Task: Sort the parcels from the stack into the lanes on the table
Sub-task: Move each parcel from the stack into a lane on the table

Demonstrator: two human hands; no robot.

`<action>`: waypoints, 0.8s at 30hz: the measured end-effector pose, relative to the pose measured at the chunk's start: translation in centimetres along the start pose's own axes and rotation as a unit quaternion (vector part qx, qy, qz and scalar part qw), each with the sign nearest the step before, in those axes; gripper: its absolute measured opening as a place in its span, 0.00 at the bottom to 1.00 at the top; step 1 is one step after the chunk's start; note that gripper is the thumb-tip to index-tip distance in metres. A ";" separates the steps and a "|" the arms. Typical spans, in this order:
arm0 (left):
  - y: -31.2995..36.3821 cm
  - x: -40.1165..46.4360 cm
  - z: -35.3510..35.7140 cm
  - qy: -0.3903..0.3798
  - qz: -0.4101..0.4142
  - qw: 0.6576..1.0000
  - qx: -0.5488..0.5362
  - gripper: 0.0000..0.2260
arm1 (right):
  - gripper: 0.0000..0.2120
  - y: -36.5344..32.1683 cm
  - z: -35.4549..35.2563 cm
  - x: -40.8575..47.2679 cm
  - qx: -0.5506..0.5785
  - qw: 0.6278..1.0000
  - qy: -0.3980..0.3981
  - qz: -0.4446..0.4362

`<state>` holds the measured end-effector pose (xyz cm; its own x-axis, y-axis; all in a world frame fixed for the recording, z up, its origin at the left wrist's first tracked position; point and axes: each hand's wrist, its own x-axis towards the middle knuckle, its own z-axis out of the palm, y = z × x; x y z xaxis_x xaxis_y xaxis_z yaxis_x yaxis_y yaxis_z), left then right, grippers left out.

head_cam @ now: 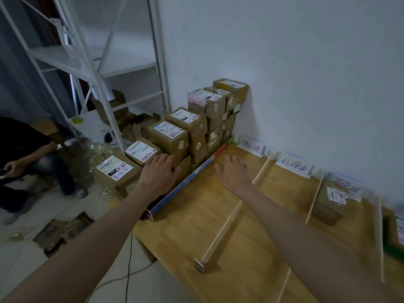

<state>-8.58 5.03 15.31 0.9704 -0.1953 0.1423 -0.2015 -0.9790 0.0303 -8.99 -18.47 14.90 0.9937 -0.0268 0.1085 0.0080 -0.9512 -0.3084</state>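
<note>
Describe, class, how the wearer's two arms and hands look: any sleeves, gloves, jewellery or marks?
Both forearms are bare, with no sleeves in view. The left hand has no glove, ring or watch. The right hand is also ungloved, with a few short dark marks across its back.

The stack of parcels [188, 132] is made of brown matt cardboard, sealed in places with glossy tape and faced with white paper labels. The bench [218, 215] is of smooth, lightly sheened pale wood, divided by thin wooden strips [220, 230]. White paper signs [293, 167] are stood at its back. The shelving [105, 68] is of white-painted metal.
</note>
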 end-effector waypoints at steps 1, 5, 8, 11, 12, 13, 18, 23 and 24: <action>-1.1 1.0 0.1 -0.004 -0.001 1.000 0.007 0.24 | 0.20 -0.7 0.6 1.3 0.013 1.000 -0.003 -0.001; -4.9 4.9 -0.2 -0.002 -0.022 1.000 0.017 0.22 | 0.22 -3.2 2.5 5.8 0.053 0.998 -0.030 -0.001; -7.2 7.2 0.1 -0.005 -0.040 0.999 0.018 0.24 | 0.23 -4.8 3.5 8.8 0.065 0.997 -0.042 0.002; -9.5 9.1 0.5 -0.013 -0.049 0.999 0.018 0.26 | 0.25 -6.2 4.4 11.1 0.063 0.996 -0.059 0.015; -10.3 9.8 0.6 -0.013 -0.049 0.999 0.019 0.26 | 0.26 -6.7 4.8 11.8 0.066 0.996 -0.062 0.017; -10.9 10.6 0.6 -0.014 -0.047 0.999 0.016 0.25 | 0.26 -7.2 5.2 12.5 0.071 0.995 -0.065 0.020; -13.6 14.7 1.2 -0.011 -0.046 0.999 -0.006 0.25 | 0.25 -9.7 6.5 15.9 0.089 0.992 -0.066 0.052; -16.5 19.9 2.4 -0.028 -0.029 0.998 -0.048 0.24 | 0.32 -11.8 8.7 19.5 0.135 0.973 -0.111 0.149; -17.0 21.0 2.5 -0.029 -0.023 0.998 -0.059 0.25 | 0.33 -12.2 8.9 20.2 0.149 0.966 -0.120 0.174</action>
<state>15.58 17.45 15.27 0.9845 -0.1560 0.0808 -0.1668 -0.9742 0.1522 11.99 -4.64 12.43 0.9390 -0.2221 -0.2625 -0.3347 -0.7655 -0.5496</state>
